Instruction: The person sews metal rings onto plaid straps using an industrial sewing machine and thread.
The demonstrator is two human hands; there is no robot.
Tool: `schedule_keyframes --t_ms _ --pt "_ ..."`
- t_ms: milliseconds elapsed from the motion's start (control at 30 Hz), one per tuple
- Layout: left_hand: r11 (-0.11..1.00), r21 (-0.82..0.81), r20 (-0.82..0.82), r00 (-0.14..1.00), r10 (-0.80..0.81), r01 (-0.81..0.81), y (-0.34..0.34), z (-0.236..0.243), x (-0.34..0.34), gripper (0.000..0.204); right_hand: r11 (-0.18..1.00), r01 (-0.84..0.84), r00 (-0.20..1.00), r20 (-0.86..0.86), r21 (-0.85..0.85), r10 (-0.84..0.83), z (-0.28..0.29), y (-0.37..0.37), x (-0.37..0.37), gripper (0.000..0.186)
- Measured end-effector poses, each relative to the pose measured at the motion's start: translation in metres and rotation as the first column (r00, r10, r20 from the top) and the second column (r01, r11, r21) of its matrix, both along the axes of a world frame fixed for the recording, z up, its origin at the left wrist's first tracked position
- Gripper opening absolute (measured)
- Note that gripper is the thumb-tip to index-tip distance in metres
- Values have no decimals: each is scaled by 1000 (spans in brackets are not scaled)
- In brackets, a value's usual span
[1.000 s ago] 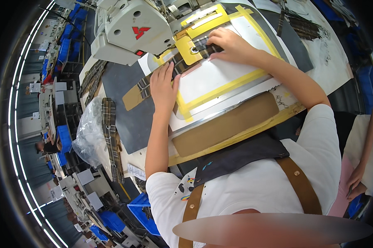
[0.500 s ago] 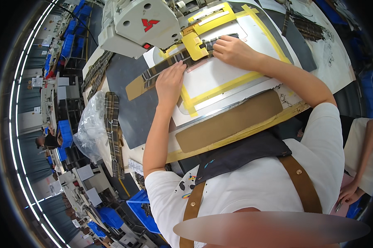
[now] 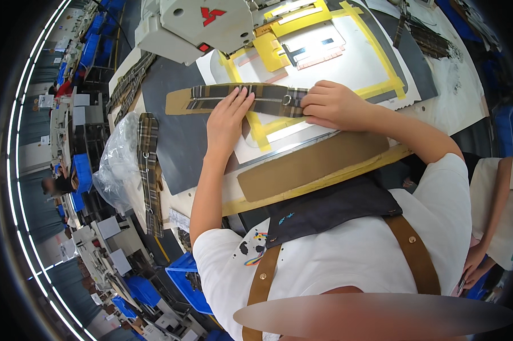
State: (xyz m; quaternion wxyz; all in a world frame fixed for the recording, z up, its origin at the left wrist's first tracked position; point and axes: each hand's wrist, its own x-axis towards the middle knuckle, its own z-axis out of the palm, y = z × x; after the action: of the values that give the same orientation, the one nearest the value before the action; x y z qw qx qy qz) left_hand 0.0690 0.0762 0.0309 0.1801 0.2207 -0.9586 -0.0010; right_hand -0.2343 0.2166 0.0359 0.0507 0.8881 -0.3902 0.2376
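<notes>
A dark plaid fabric strap (image 3: 266, 101) with a small metal ring lies across the work plate, its left part over a brown card (image 3: 177, 102). My left hand (image 3: 225, 126) rests on the strap's middle, fingers stretched out across it. At the strap's right end, my right hand (image 3: 337, 106) has it pinched between thumb and fingers. Just beyond is the yellow clamp frame (image 3: 269, 52) of a white sewing machine (image 3: 194, 28), apart from the strap. White sheeting edged with yellow tape (image 3: 376, 91) covers the plate under my hands.
A brown padded strip (image 3: 313, 165) runs along the table's near edge. More plaid straps (image 3: 149, 176) lie at the left by a clear plastic bag (image 3: 117, 165). A blue crate (image 3: 187, 278) stands below left. Another person's arm (image 3: 495, 210) shows at the right.
The plaid strap has come out from under the yellow clamp, toward me, and turned more level. Both hands moved nearer with it, and the clamp area now shows bare.
</notes>
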Motion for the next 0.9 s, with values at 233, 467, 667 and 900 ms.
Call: schedule_keyframes --t_ms 233,467,667,900 --pt "966 215 -98 981 165 -141 69 11 8 50 947 269 899 307 175 -312 -4 22 -23 11" --pt "957 221 -287 926 246 -186 76 -6 -43 44 875 275 884 253 398 -394 1 25 -11 32" --pt "915 314 -247 908 337 -254 67 -11 -44 13 872 315 886 213 376 -412 -4 31 -8 41" --pt "843 510 -313 876 367 -171 64 -7 -40 14 863 300 878 237 406 -417 -2 31 -6 41"
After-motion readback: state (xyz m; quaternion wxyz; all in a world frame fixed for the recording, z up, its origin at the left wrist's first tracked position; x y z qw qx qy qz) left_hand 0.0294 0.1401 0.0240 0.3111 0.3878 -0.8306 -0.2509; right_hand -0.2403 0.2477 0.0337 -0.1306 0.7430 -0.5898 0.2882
